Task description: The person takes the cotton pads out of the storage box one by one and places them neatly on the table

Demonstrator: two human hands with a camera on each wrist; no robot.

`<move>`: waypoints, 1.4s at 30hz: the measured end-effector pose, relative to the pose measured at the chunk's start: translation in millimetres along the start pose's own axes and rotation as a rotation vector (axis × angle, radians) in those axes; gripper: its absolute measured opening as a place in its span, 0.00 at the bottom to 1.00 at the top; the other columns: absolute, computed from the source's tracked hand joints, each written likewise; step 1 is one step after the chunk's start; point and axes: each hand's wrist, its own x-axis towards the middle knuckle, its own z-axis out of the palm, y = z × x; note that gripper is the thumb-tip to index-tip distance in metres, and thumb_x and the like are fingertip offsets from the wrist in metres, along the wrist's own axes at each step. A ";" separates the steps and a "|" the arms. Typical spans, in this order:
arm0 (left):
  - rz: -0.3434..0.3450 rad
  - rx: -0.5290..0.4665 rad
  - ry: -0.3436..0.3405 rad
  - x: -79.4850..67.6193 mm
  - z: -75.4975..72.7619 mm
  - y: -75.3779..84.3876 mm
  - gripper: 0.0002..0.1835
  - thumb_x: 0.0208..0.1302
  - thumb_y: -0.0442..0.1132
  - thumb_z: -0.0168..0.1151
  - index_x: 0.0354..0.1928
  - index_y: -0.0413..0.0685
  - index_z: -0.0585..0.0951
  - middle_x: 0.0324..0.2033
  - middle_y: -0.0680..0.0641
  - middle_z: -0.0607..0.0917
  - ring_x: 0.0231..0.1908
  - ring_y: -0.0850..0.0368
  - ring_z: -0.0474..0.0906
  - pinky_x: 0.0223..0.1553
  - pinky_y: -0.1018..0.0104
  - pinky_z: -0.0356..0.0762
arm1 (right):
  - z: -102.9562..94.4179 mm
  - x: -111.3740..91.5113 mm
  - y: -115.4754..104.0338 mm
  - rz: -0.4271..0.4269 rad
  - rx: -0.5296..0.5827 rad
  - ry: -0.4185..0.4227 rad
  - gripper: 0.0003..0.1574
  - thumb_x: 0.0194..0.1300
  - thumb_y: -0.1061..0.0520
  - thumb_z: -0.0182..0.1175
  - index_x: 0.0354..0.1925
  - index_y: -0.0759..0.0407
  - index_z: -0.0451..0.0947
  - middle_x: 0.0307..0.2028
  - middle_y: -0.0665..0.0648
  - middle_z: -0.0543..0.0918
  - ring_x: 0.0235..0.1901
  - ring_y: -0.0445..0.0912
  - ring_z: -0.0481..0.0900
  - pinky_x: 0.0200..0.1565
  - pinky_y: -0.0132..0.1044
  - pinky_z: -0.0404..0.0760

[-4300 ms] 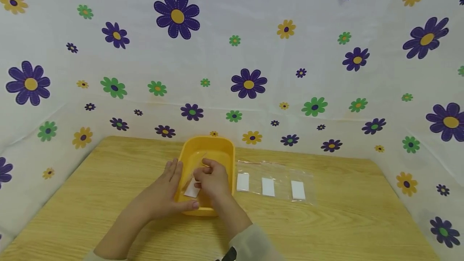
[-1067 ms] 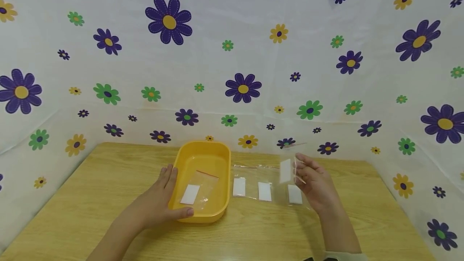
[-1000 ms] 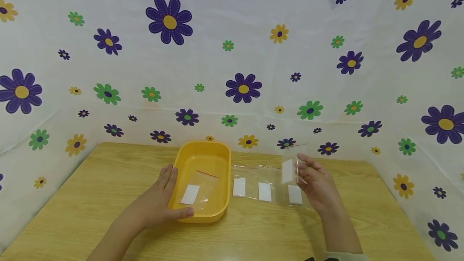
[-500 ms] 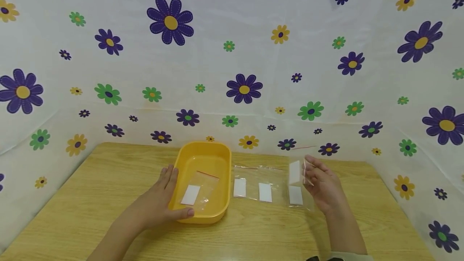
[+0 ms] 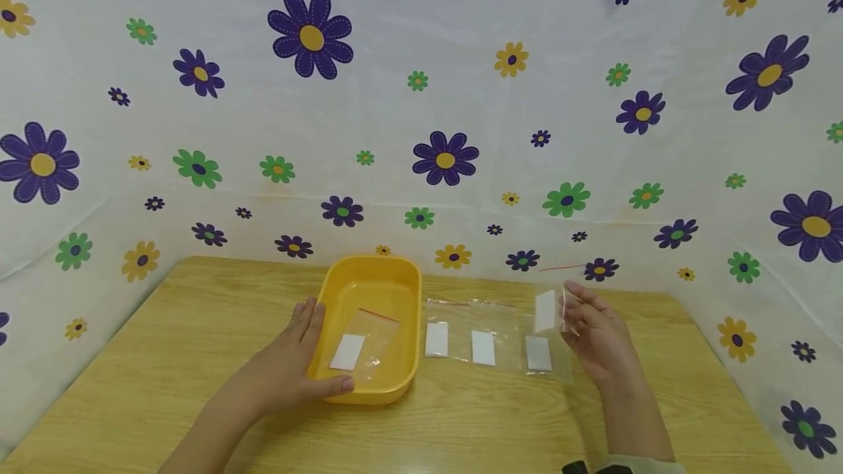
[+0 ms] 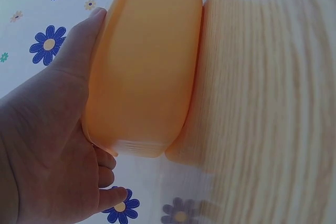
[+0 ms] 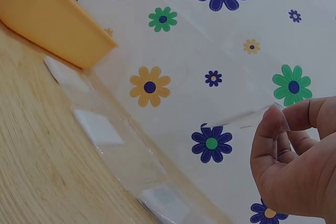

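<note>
In the head view, my left hand (image 5: pixel 283 353) rests against a yellow plastic tray (image 5: pixel 369 386), its straight fingers along the left rim and its thumb at the near rim. Inside the tray lies a clear zip bag (image 5: pixel 382 339) with a white rectangular piece in it. To the right, my right hand (image 5: pixel 602 335) pinches another clear zip bag (image 5: pixel 545 311) by its side edge, upright above the table. This bag also holds a white piece. In the right wrist view, the pinched bag (image 7: pixel 241 119) shows almost edge-on between thumb and fingers.
Several clear bags lie in a row right of the tray: the nearest bag (image 5: pixel 436 340) beside it, a middle bag (image 5: pixel 483 348), and a right bag (image 5: pixel 538 354) below the held one. The wooden table (image 5: pixel 461 430) meets a flower-print cloth (image 5: pixel 388 108) behind and at both sides.
Earlier my right hand was inside the tray with a bag, which now lies there. Over the last second, that hand has moved slightly right with another bag. The left hand stays at the tray.
</note>
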 end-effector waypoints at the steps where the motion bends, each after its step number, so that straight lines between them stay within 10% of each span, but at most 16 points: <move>1: -0.003 0.002 -0.002 0.2 -0.4 0.4 0.72 0.49 0.83 0.54 0.78 0.36 0.42 0.78 0.34 0.40 0.77 0.34 0.38 0.71 0.37 0.53 | -0.8 0.5 0.3 -0.001 -0.006 0.000 0.18 0.74 0.64 0.53 0.50 0.44 0.81 0.35 0.43 0.84 0.37 0.36 0.79 0.41 0.28 0.77; 42: -0.001 -0.008 -0.021 2.0 -0.2 -0.8 0.72 0.49 0.83 0.55 0.78 0.36 0.40 0.78 0.34 0.39 0.77 0.33 0.37 0.71 0.36 0.52 | -39.4 4.3 -8.6 0.101 0.016 0.136 0.16 0.75 0.61 0.53 0.47 0.40 0.81 0.33 0.42 0.83 0.34 0.34 0.79 0.40 0.27 0.77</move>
